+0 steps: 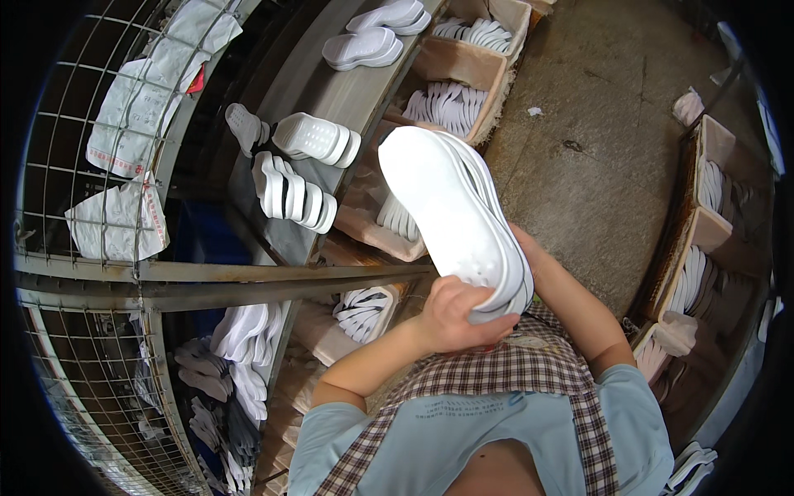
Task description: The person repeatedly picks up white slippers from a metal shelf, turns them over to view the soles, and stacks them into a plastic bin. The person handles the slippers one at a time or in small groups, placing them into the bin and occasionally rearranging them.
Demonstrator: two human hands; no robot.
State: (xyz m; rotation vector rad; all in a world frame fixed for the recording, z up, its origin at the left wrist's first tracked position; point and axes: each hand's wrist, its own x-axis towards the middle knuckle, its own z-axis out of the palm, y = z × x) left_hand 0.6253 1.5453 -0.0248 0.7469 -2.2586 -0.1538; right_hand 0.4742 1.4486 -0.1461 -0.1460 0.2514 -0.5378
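Note:
A stack of several white shoe soles is held up in front of my chest, heel and toe ends lined up. My left hand is closed round the near end, thumb on top. At the right edge of the stack is my right hand; its fingers are mostly hidden behind the soles, and it appears to support them from that side. To the left, grouped white soles stand on a grey metal shelf, with another group of soles just beyond them.
Cloth-lined bins full of white soles line the shelf's right side. More lined bins stand along the right. A metal post and wire mesh with paper sheets are at left. Concrete floor runs between the bin rows.

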